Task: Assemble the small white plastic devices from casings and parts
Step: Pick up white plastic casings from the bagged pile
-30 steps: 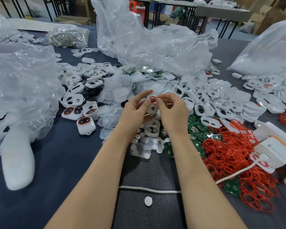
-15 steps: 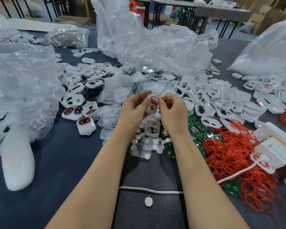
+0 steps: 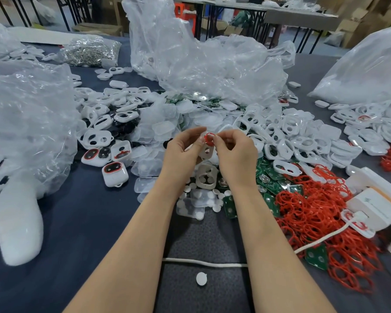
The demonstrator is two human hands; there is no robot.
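On our dark bench (image 3: 77, 233) a crumpled clear bag (image 3: 201, 64) rises behind heaps of white casings (image 3: 303, 136) and loose red rings (image 3: 314, 211). Above them our left hand (image 3: 181, 154) pinches one white casing (image 3: 207, 152), held mid-air, while our right hand (image 3: 235, 154) pinches a red ring (image 3: 209, 138) against the casing's top edge.

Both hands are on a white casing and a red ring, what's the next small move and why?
Probably press the red ring into the white casing with the right hand while the left hand steadies it: the ring sits pinched at the casing's top end, seemingly not yet seated.
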